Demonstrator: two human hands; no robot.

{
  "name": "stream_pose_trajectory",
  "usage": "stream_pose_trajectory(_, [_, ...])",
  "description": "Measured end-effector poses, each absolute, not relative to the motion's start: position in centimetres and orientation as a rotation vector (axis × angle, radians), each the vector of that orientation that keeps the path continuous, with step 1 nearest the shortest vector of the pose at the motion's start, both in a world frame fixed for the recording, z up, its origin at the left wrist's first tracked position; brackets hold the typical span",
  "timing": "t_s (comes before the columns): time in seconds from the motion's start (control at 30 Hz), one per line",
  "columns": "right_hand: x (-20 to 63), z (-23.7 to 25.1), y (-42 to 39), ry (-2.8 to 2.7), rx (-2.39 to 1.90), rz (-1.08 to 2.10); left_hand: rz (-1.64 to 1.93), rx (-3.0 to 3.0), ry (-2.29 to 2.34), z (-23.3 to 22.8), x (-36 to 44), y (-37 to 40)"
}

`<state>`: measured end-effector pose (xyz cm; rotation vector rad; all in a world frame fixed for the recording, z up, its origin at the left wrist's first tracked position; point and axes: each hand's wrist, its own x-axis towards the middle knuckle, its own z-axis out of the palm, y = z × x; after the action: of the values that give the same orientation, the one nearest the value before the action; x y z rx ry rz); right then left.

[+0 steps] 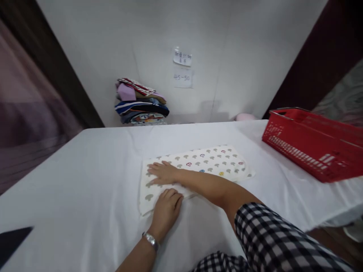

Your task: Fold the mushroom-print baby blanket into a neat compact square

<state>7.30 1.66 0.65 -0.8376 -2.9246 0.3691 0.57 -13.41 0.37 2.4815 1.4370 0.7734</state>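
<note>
A white cloth (210,160) printed with grey mushrooms and a few coloured ones lies folded into a long strip on the table. My right hand (164,173) rests flat on its left part, fingers spread. Closer to me, my left hand (167,206), with a metal-band watch on the wrist, is closed at the cloth's near edge. Its fingers and thumb come together there, and their tips are partly hidden. My right forearm crosses over the middle of the cloth.
The table wears a white cover (93,170). On its right side stands a red plastic basket (314,145). Behind the far edge rises a stack of folded clothes (141,104) against the wall, where paper signs (183,77) hang. Something dark (14,241) lies at the left front.
</note>
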Motion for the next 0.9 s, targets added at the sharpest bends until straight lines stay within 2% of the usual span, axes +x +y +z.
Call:
stream_pose_trajectory(0.1, [12.8, 1.0, 1.3, -2.935, -0.902, 0.378, 0.775, 2.499, 1.428, 0.1, 0.3, -13.0])
stream_pose_trajectory(0.23, [24.9, 1.6, 1.1, -2.737, -1.425, 0.366, 0.752, 2.479, 1.433, -0.1, 0.2, -12.8])
stream_pose_trajectory(0.37, [36.7, 1.9, -0.2, -2.172, -2.076, 0.318, 0.739, 2.461, 1.436, 0.2, 0.2, -12.6])
stream_pose_trajectory(0.43, [40.4, 1.7, -1.4, -1.900, -2.203, 0.324, 0.744, 2.459, 1.444, 0.4, 0.2, -12.6])
stream_pose_trajectory(0.67, [42.8, 0.5, -4.6, -1.470, -2.241, 0.379, 0.742, 2.489, 1.595, 1.0, 0.0, -12.6])
stream_pose_trajectory(0.9, [45.0, 1.4, -5.4, -1.135, -2.215, 0.616, 0.591, 2.390, 2.110, 2.6, -2.9, -12.7])
